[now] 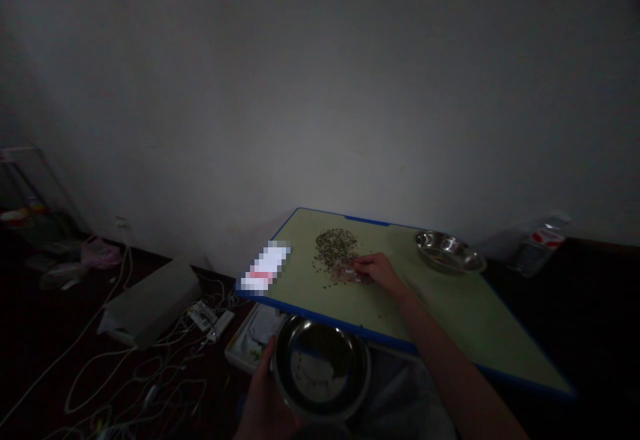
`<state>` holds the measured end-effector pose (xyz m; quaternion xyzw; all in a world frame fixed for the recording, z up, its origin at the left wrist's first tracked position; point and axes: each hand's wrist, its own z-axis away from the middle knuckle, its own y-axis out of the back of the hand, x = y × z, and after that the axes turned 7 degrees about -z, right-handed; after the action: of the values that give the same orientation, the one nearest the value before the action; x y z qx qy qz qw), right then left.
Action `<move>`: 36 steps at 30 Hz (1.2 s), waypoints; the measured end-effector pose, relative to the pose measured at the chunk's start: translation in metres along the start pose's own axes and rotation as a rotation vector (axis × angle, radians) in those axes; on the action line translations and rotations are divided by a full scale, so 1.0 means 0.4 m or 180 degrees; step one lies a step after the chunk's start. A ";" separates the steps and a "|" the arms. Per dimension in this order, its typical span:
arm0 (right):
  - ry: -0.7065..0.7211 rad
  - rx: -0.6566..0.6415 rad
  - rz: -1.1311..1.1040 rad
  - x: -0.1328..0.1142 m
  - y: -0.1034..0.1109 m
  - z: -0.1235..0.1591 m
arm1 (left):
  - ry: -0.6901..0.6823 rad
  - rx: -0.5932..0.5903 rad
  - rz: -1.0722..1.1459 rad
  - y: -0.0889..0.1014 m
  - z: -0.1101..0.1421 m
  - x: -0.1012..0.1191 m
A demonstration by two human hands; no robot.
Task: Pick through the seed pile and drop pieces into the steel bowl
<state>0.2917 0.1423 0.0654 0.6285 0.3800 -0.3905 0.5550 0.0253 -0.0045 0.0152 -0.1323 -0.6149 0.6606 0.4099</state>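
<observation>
My left hand (pixel 267 400) is wrapped round the side of a stainless steel bowl (pixel 315 381), held just below the table's front edge. Dark small grains lie inside the bowl, mostly toward its right and back. On the table, my right hand (pixel 377 270) pinches a thin, pinkish, see-through card (pixel 345 273) with small pale print. The card lies low at the near edge of a scattered pile of small brown grains (pixel 335 245), which look like seeds or beans. A few loose grains are spread nearer to me.
The pale green table (pixel 450 313) has a blue rim. A second steel bowl (pixel 447 253) stands at its back right, and a bright phone-like blurred patch (pixel 265 267) at its left. A box (pixel 150 300) and tangled cables (pixel 165 367) lie on the floor; a plastic package (pixel 540 247) is right.
</observation>
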 end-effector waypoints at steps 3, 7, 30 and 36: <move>-0.0035 -0.0012 0.0034 0.000 -0.002 -0.002 | -0.0074 -0.0006 0.0006 0.006 -0.003 0.000; -0.0055 0.0024 -0.0124 -0.011 0.008 0.005 | 0.0053 0.0016 -0.0058 0.027 -0.006 -0.006; 0.1238 0.1236 0.2630 0.002 0.041 0.254 | 0.0190 -0.0209 0.0072 0.019 -0.009 -0.034; 0.1040 0.1566 0.2573 0.004 0.108 0.334 | 0.0099 -0.0140 -0.0131 0.028 -0.013 -0.046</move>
<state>0.3227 0.0053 0.0708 0.8907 0.0847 -0.1187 0.4306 0.0360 -0.0130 -0.0024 -0.1388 -0.6254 0.6362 0.4299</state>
